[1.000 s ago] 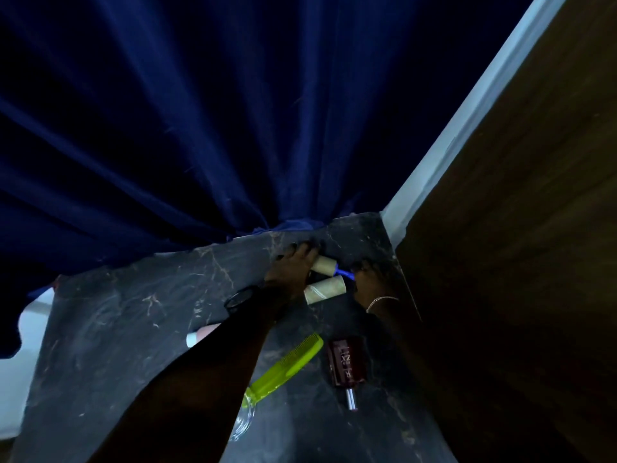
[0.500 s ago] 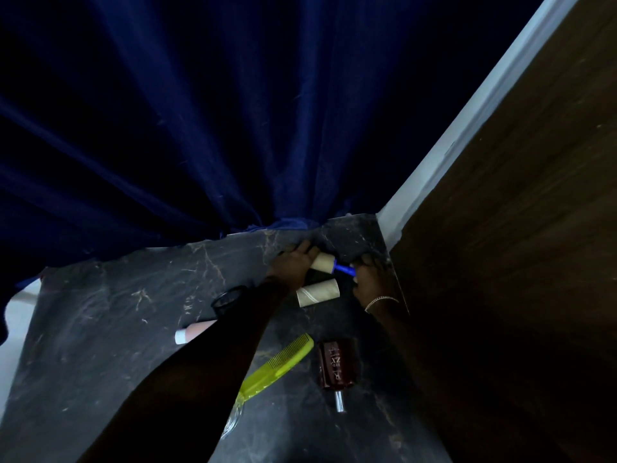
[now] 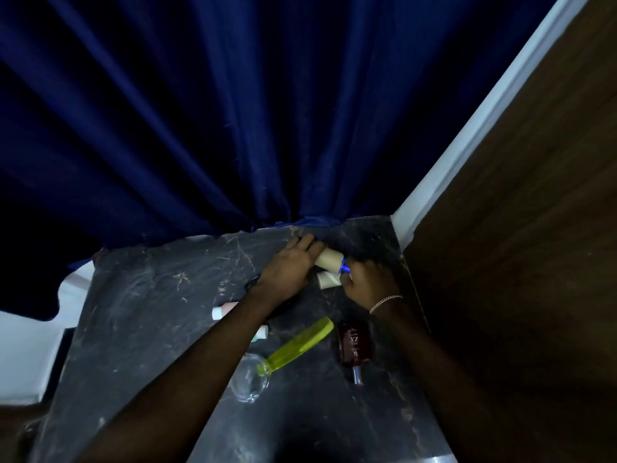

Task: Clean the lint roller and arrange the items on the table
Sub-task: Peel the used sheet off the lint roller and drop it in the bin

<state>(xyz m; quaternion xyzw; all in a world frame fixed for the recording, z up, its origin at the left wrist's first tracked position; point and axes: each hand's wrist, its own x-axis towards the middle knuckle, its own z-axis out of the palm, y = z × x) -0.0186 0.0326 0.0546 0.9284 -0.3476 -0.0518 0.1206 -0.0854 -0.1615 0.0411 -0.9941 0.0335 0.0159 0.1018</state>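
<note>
At the far end of the dark marble table (image 3: pixel 140 329), my left hand (image 3: pixel 287 265) is wrapped around the beige roll of a lint roller (image 3: pixel 329 259). My right hand (image 3: pixel 367 282) grips its blue handle (image 3: pixel 345 266). A second beige cardboard tube (image 3: pixel 329 279) lies just below the roller, between my two hands. A yellow-green comb (image 3: pixel 297 342) lies nearer me, pointing diagonally. Beside it rests a dark red bottle (image 3: pixel 352 345) on its side.
A pink-and-white tube (image 3: pixel 222 310) and another small tube (image 3: pixel 262 333) peek out beside my left forearm. A clear glass dish (image 3: pixel 248 379) sits under the comb's handle. Blue curtain (image 3: pixel 233 111) hangs behind the table; a wooden panel (image 3: pixel 517 228) borders the right.
My right hand has closed in on the blue handle and now partly covers the loose cardboard tube. The camera has tilted, so the table's items sit lower in view.
</note>
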